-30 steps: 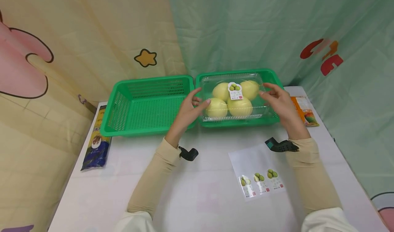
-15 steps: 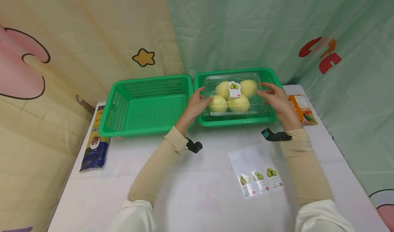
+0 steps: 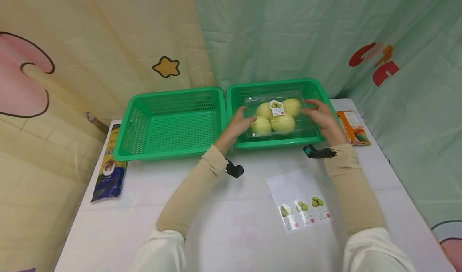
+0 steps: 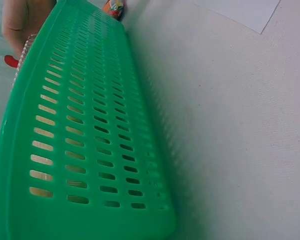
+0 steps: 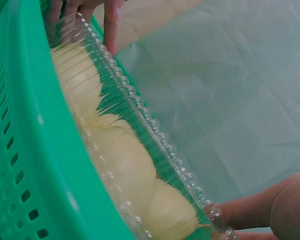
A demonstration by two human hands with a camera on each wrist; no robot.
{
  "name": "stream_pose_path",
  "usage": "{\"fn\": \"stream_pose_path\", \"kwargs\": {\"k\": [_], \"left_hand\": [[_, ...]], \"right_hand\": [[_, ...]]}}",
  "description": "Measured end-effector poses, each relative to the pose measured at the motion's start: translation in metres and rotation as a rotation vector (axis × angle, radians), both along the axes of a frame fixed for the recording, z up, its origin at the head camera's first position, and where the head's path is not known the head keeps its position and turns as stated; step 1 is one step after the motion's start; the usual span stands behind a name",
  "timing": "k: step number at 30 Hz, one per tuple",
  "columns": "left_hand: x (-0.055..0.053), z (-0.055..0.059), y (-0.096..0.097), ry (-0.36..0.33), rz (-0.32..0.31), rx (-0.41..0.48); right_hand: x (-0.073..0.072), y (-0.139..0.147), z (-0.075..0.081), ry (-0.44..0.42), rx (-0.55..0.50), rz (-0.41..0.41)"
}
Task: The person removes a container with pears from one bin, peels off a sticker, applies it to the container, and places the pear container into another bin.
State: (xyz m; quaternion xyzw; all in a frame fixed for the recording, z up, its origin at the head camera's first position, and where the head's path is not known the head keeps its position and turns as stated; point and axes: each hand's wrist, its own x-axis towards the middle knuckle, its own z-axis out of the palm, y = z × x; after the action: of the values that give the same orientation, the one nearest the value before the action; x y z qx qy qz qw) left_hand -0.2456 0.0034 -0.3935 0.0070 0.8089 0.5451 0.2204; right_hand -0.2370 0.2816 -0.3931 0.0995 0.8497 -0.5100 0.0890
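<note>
A clear plastic fruit box point(image 3: 273, 118) sits low inside the right green basket point(image 3: 278, 143). Several round pale yellow-green fruits point(image 3: 283, 124) show through its lid, which bears a fruit label point(image 3: 277, 108). My left hand point(image 3: 235, 126) grips the box's left end, thumb on the near corner. At the opposite end my right hand point(image 3: 324, 118) holds it between thumb and fingers. In the right wrist view the box's beaded rim point(image 5: 155, 127) rises above the basket edge, with right-hand fingers point(image 5: 245, 212) at its near corner. The basket's slotted wall point(image 4: 89, 120) fills much of the left wrist view.
A second green basket point(image 3: 180, 135) stands directly to the left. A blue and yellow packet point(image 3: 109, 167) lies at the table's left edge, an orange packet point(image 3: 354, 127) at the right. A sheet with several fruit labels point(image 3: 288, 183) lies on the white table point(image 3: 238, 224).
Both hands have lowered the fruit box into the right basket, so it now sits below the rim. The hands have shifted slightly toward each other.
</note>
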Motion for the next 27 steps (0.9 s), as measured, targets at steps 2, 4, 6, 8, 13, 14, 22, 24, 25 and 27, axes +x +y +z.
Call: {"fn": "stream_pose_path", "kwargs": {"k": [2, 4, 6, 8, 13, 14, 22, 24, 25, 27], "left_hand": [[0.0, -0.001, 0.002, -0.006, -0.005, 0.0], [-0.001, -0.001, 0.003, -0.008, -0.01, -0.001], [-0.001, -0.001, 0.003, -0.009, -0.013, -0.008], [-0.002, -0.002, 0.003, -0.007, -0.014, -0.018], [-0.002, -0.004, 0.002, -0.008, -0.024, -0.039], [-0.002, -0.004, 0.002, -0.008, -0.029, -0.043], [0.0, -0.004, 0.001, 0.024, -0.084, -0.053], [0.001, -0.005, 0.0, 0.046, -0.092, -0.055], [0.001, -0.005, 0.0, 0.055, -0.092, -0.054], [0.001, -0.006, -0.001, 0.071, -0.092, -0.062]], "right_hand": [[0.0, -0.001, -0.002, -0.015, 0.016, -0.002], [0.0, -0.003, -0.004, -0.027, 0.036, -0.009], [0.0, -0.006, -0.005, -0.025, 0.06, -0.013], [0.0, -0.01, -0.005, -0.027, 0.087, -0.007], [-0.001, -0.015, -0.007, -0.056, 0.127, 0.025], [-0.002, -0.016, -0.007, -0.062, 0.128, 0.029], [-0.002, -0.019, -0.014, -0.055, 0.156, 0.026], [-0.001, -0.019, -0.016, -0.039, 0.195, 0.022], [0.0, -0.02, -0.017, -0.03, 0.219, 0.025], [0.001, -0.021, -0.019, -0.008, 0.282, 0.035]]}}
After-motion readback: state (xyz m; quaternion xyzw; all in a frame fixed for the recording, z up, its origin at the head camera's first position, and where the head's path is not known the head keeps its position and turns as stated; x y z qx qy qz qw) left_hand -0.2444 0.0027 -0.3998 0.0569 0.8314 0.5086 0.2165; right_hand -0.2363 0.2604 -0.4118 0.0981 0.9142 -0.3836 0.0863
